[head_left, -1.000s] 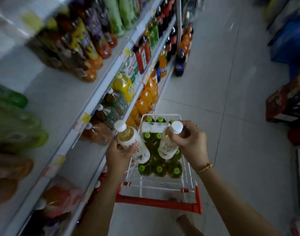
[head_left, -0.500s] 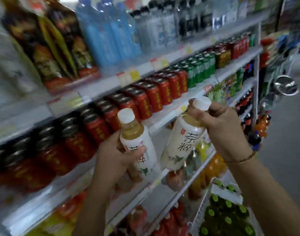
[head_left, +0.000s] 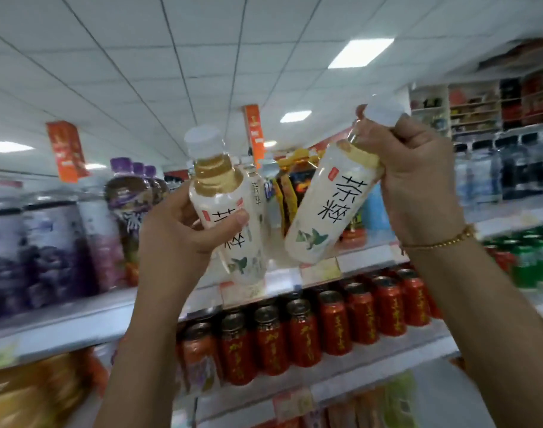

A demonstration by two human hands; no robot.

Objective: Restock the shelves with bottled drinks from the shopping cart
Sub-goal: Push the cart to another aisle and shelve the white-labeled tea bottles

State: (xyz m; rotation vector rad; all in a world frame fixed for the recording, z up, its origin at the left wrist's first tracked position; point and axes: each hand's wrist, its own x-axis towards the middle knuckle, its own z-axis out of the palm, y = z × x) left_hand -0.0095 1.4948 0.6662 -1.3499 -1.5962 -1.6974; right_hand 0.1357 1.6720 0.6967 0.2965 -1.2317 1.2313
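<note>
My left hand [head_left: 184,230] grips a white-labelled tea bottle [head_left: 230,211] around its body, held nearly upright with its white cap on top. My right hand [head_left: 415,177] holds a second, matching tea bottle [head_left: 325,208] by the neck and cap, tilted so its base points down-left. Both bottles are raised in front of the top shelf [head_left: 319,270], their bases just above its front edge. Another bottle with the same label [head_left: 259,193] stands on that shelf behind them. The shopping cart is out of view.
Purple-capped bottles [head_left: 128,205] fill the top shelf to the left; yellow-orange and blue bottles stand to the right. Red cans [head_left: 301,335] line the shelf below, green cans [head_left: 532,257] farther right. Ceiling panels and orange hanging signs [head_left: 66,149] are overhead.
Both hands have lifted the two bottles from the cart up past the red-can shelf to the top shelf. My view has swung upward from the cart to the upper shelves and ceiling.
</note>
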